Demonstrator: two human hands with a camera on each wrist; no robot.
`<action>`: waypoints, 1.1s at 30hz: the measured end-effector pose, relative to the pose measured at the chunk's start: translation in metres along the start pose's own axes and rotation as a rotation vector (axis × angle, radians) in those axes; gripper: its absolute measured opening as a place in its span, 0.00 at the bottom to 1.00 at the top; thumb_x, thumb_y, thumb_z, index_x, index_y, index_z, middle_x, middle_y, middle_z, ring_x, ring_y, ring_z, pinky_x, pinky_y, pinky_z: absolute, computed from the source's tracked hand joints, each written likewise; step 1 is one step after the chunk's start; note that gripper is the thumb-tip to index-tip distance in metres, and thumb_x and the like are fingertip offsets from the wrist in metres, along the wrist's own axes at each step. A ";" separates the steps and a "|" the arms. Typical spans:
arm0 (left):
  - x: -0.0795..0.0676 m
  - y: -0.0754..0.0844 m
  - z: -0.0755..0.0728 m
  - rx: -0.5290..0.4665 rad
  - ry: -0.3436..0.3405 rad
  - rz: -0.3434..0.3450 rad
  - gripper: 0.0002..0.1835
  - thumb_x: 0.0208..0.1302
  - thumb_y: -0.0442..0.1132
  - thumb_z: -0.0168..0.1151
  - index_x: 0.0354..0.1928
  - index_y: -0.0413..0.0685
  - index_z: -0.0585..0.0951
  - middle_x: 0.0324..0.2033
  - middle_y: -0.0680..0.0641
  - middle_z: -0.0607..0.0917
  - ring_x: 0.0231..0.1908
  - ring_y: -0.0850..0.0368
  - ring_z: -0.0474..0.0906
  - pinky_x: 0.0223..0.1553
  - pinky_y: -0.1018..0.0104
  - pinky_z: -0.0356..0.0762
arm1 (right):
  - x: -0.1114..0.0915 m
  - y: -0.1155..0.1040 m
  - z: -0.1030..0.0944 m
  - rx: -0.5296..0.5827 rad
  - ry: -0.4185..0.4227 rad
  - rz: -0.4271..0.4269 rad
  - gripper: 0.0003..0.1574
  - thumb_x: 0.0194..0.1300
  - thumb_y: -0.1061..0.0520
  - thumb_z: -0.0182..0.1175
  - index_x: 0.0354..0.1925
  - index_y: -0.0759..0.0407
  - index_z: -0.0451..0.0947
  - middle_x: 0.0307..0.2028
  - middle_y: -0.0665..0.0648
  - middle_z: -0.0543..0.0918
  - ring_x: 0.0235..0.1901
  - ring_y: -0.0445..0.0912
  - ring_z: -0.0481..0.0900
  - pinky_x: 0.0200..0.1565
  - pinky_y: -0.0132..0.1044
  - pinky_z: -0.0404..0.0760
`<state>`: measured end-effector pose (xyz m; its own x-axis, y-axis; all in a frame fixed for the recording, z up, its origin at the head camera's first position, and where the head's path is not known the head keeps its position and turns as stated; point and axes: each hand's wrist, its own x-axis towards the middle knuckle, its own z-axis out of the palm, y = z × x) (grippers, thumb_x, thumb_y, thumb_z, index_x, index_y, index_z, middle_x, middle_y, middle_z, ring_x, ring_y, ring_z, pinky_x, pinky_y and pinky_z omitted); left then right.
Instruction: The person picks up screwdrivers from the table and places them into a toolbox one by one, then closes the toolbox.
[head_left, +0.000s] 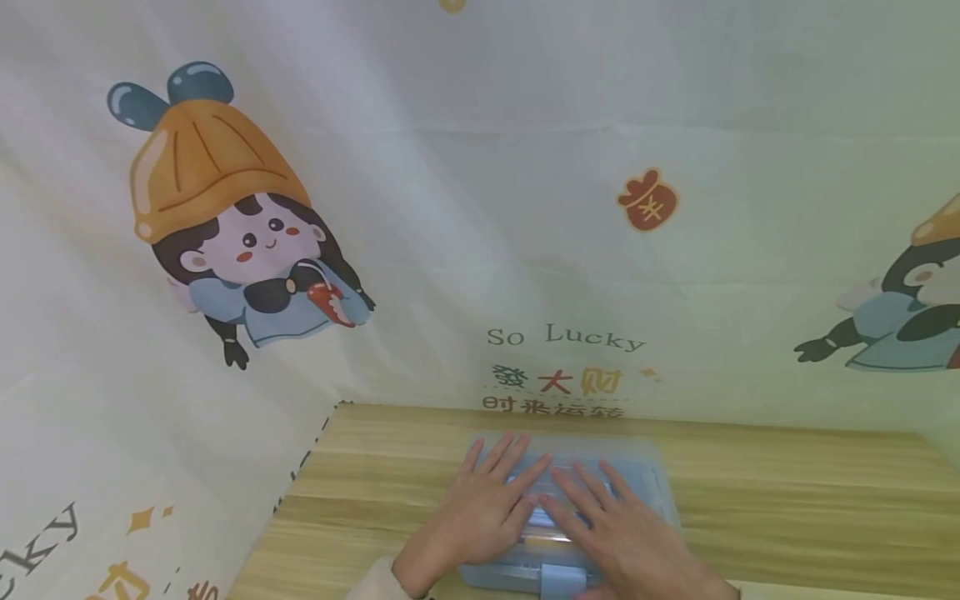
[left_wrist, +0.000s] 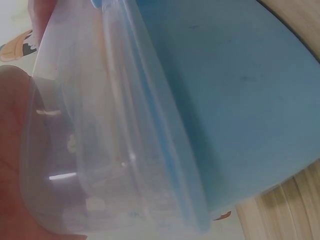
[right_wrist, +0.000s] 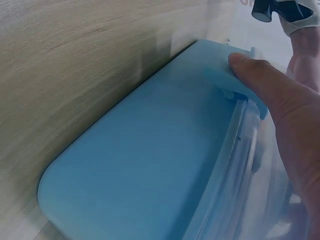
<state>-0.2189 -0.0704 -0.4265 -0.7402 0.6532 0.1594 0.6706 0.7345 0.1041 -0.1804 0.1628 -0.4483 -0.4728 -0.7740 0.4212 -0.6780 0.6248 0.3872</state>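
A storage box with a light blue body (right_wrist: 135, 145) and a clear lid (head_left: 651, 475) lies on the table, its lid down on the body. My left hand (head_left: 480, 512) rests on the left part of the lid, fingers spread and straight; the left wrist view has its palm side (left_wrist: 12, 165) against the clear plastic. On the right part of the lid lies my right hand (head_left: 626, 537), its fingers extended too. Its thumb (right_wrist: 270, 82) touches the blue latch (right_wrist: 222, 82) on the box's front. Faint contents show through the lid, too blurred to name.
Wood-grain table top (head_left: 795, 500) extends to both sides of the box. Close behind it hangs a pale printed curtain (head_left: 480, 208) with cartoon figures and lettering, which also runs along the left side.
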 end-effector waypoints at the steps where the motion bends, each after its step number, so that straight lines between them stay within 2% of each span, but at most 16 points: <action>1: 0.000 0.000 0.000 0.000 0.002 0.001 0.27 0.79 0.50 0.33 0.76 0.60 0.62 0.76 0.44 0.57 0.76 0.46 0.48 0.73 0.36 0.47 | 0.000 0.000 0.000 -0.003 0.002 0.005 0.64 0.54 0.12 0.42 0.71 0.54 0.63 0.69 0.65 0.68 0.66 0.60 0.70 0.61 0.59 0.72; 9: 0.000 -0.001 0.002 -0.004 0.010 0.006 0.27 0.79 0.50 0.34 0.75 0.59 0.63 0.76 0.44 0.57 0.76 0.46 0.48 0.73 0.35 0.47 | -0.002 -0.002 0.002 -0.020 0.014 0.027 0.64 0.54 0.12 0.41 0.73 0.53 0.59 0.69 0.67 0.68 0.65 0.63 0.71 0.60 0.59 0.71; 11: 0.000 -0.001 0.002 -0.006 0.009 0.006 0.27 0.79 0.50 0.34 0.75 0.60 0.62 0.76 0.44 0.56 0.76 0.46 0.48 0.73 0.35 0.47 | -0.003 -0.003 0.002 -0.023 0.014 0.028 0.65 0.54 0.12 0.40 0.74 0.53 0.57 0.69 0.67 0.68 0.65 0.63 0.71 0.62 0.58 0.68; 13: 0.000 -0.001 0.003 -0.002 0.018 0.011 0.27 0.79 0.49 0.34 0.75 0.59 0.63 0.76 0.44 0.57 0.76 0.45 0.49 0.72 0.35 0.47 | -0.003 -0.003 0.003 -0.031 0.016 0.024 0.66 0.54 0.12 0.40 0.75 0.53 0.56 0.68 0.67 0.69 0.65 0.63 0.71 0.69 0.59 0.57; 16: -0.001 -0.001 0.003 0.004 0.029 0.017 0.26 0.78 0.49 0.35 0.75 0.59 0.64 0.76 0.43 0.58 0.76 0.44 0.50 0.72 0.34 0.48 | -0.003 -0.003 0.002 -0.043 0.020 0.017 0.67 0.55 0.13 0.41 0.77 0.54 0.51 0.68 0.67 0.69 0.64 0.63 0.72 0.76 0.56 0.34; 17: -0.001 -0.001 0.003 0.005 0.031 0.018 0.26 0.78 0.49 0.35 0.75 0.59 0.64 0.76 0.43 0.58 0.76 0.44 0.50 0.72 0.34 0.49 | -0.002 -0.003 0.002 -0.048 0.022 0.013 0.68 0.55 0.13 0.41 0.78 0.54 0.49 0.68 0.67 0.69 0.64 0.63 0.72 0.76 0.56 0.34; 18: -0.001 -0.001 0.003 0.007 0.031 0.018 0.26 0.78 0.49 0.35 0.75 0.58 0.64 0.76 0.43 0.58 0.76 0.44 0.50 0.72 0.34 0.49 | -0.002 -0.004 0.002 -0.052 0.023 0.011 0.68 0.55 0.13 0.41 0.78 0.54 0.48 0.68 0.68 0.69 0.64 0.63 0.72 0.76 0.57 0.37; 20: -0.001 0.000 0.002 0.006 0.023 0.013 0.26 0.78 0.49 0.35 0.75 0.59 0.63 0.76 0.43 0.57 0.76 0.45 0.49 0.72 0.35 0.48 | -0.002 -0.004 0.001 -0.059 0.025 0.009 0.69 0.55 0.13 0.41 0.79 0.54 0.44 0.67 0.67 0.69 0.64 0.63 0.72 0.72 0.60 0.53; 23: 0.000 0.000 0.002 0.007 0.008 0.005 0.27 0.79 0.49 0.35 0.75 0.59 0.63 0.76 0.44 0.57 0.76 0.46 0.48 0.73 0.35 0.47 | -0.001 -0.004 0.001 -0.066 0.023 0.008 0.70 0.55 0.13 0.42 0.79 0.54 0.43 0.67 0.67 0.70 0.64 0.63 0.72 0.60 0.57 0.71; 28: 0.000 0.001 0.001 0.012 0.001 0.002 0.27 0.79 0.49 0.34 0.75 0.60 0.62 0.76 0.44 0.56 0.76 0.46 0.48 0.73 0.36 0.47 | -0.001 -0.004 0.001 -0.070 0.010 0.007 0.68 0.55 0.13 0.42 0.78 0.54 0.46 0.67 0.67 0.70 0.64 0.63 0.71 0.60 0.58 0.72; 33: 0.000 0.001 0.000 0.009 -0.003 0.000 0.27 0.79 0.49 0.34 0.76 0.60 0.62 0.76 0.44 0.56 0.77 0.46 0.48 0.73 0.36 0.46 | 0.000 -0.004 0.000 -0.054 0.011 0.007 0.64 0.54 0.14 0.44 0.73 0.54 0.59 0.67 0.68 0.70 0.64 0.63 0.72 0.59 0.58 0.74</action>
<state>-0.2181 -0.0700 -0.4263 -0.7402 0.6539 0.1567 0.6703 0.7359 0.0955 -0.1772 0.1603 -0.4497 -0.4713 -0.7684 0.4329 -0.6432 0.6353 0.4274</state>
